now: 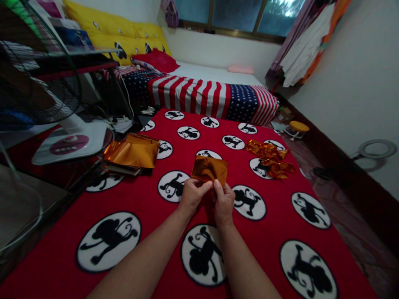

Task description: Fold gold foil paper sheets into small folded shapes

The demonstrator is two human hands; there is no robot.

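Observation:
Both hands meet at the near edge of a shiny orange-gold foil sheet [209, 168], held up over the red cloth. My left hand [193, 193] pinches its lower left part, thumb on top. Close beside it, my right hand [223, 198] grips the same edge with thumb and fingers. The two thumb tips nearly touch. A stack of similar foil sheets [132, 153] lies to the left, with pale sheets under it. Several folded or crumpled foil pieces [269, 158] sit in a loose heap to the right.
The red cloth with monkey prints [149, 249] covers the surface before me. An electric fan [70, 141] stands at left beside a cluttered desk. Behind is a bed with a striped and starred cover [193, 97]. A yellow-topped stool [298, 126] stands at right near the wall.

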